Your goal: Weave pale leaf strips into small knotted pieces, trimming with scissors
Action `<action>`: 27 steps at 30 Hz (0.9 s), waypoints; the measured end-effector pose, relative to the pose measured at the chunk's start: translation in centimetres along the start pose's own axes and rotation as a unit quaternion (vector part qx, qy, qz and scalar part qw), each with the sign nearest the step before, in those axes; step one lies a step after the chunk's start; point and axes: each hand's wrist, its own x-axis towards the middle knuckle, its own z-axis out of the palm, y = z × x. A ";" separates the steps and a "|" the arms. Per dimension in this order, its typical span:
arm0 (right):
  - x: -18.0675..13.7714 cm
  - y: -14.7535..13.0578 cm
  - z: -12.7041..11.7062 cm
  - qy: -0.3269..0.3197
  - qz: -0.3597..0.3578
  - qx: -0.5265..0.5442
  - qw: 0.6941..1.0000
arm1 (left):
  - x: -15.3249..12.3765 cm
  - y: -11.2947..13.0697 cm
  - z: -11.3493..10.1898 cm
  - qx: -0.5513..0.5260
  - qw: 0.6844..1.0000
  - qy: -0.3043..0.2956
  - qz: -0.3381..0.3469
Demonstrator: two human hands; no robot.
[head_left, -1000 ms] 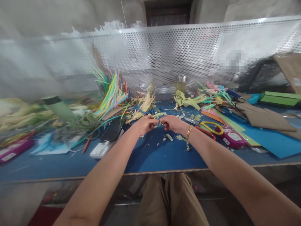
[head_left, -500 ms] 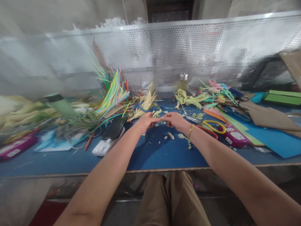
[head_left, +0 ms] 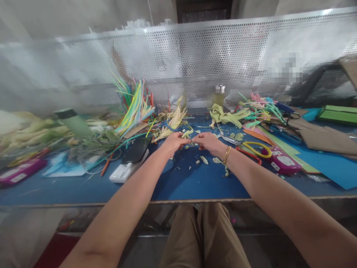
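Above the middle of the blue tabletop [head_left: 181, 186], my left hand [head_left: 175, 143] and my right hand [head_left: 205, 142] meet at the fingertips. Both are closed in a pinch; whatever lies between the fingers is too small and hidden to name. Right behind the left fingers shows a curled pale green piece [head_left: 187, 133] like corn husk; I cannot tell whether it is held or lying there. Husk-like scraps [head_left: 204, 160] are scattered around the hands. Scissors [head_left: 251, 147] with yellow and red handles lie beside my right wrist, blades partly spread.
Left stand a bundle of coloured stems [head_left: 135, 108], a black phone [head_left: 135, 150] on a white box [head_left: 125, 172], and a green bottle [head_left: 74, 123]. Behind are pale husk strips [head_left: 175, 117] and a glass jar [head_left: 219, 96]. Right are a magenta device [head_left: 286, 163] and coloured sheets [head_left: 323, 167]. A perforated metal panel [head_left: 200, 56] backs the table.
The view has shifted slightly, so the table items sit a little further right. My hands stay pinched together in nearly the same place.
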 end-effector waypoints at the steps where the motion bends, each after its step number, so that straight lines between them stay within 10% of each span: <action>1: 0.0 0.0 0.0 0.002 0.000 0.003 1.000 | 0.0 0.0 0.0 0.004 1.000 0.005 0.003; 27: -0.1 0.1 0.2 -0.001 -0.029 -0.018 0.999 | 0.3 -0.2 -0.4 -0.022 1.000 -0.018 -0.009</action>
